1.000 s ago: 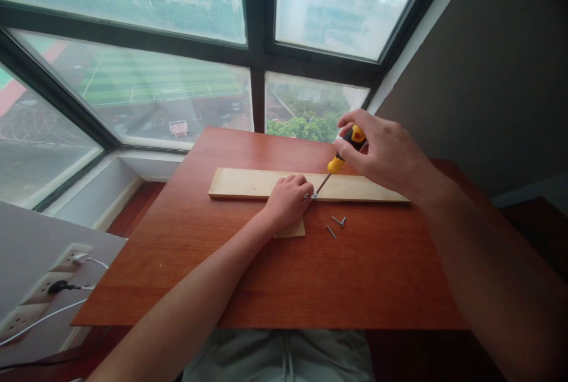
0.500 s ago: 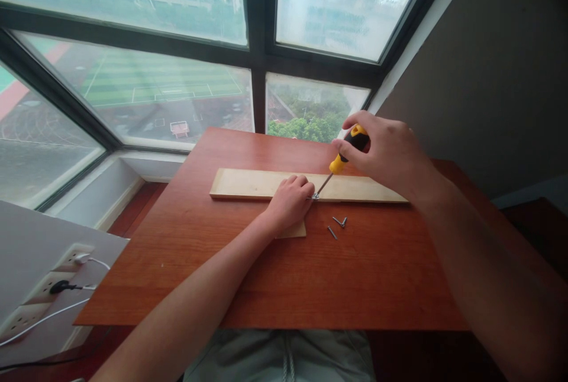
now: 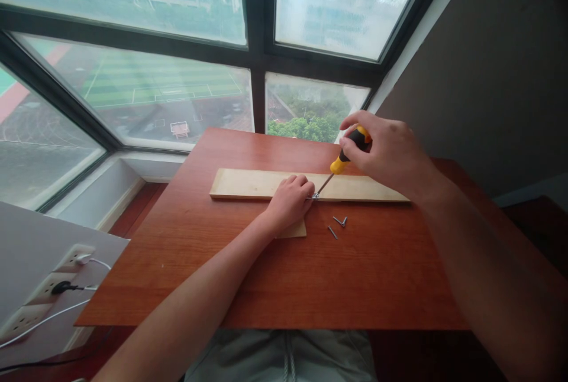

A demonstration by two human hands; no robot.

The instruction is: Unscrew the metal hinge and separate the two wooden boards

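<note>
A long pale wooden board (image 3: 248,182) lies across the red-brown table. My left hand (image 3: 290,196) presses down on it with curled fingers, over a second, smaller wooden piece (image 3: 296,230) that juts out below the palm. Beside those fingertips, at the board's near edge, is a small shiny metal piece (image 3: 316,196), too small to make out. My right hand (image 3: 385,148) is wrapped round the handle of a yellow and black screwdriver (image 3: 338,165). Its shaft slants down left, and the tip meets the metal piece. Several loose screws (image 3: 341,222) lie nearer me, right of my left hand.
The table (image 3: 275,287) ends just in front of my lap. Large windows (image 3: 177,83) rise behind it. At the lower left, wall sockets (image 3: 48,287) hold plugs with cables. A dark wall (image 3: 497,62) stands to the right.
My right hand has shifted its fingers slightly on the screwdriver handle, and the handle has moved a little to the right. My left hand and the board stay put.
</note>
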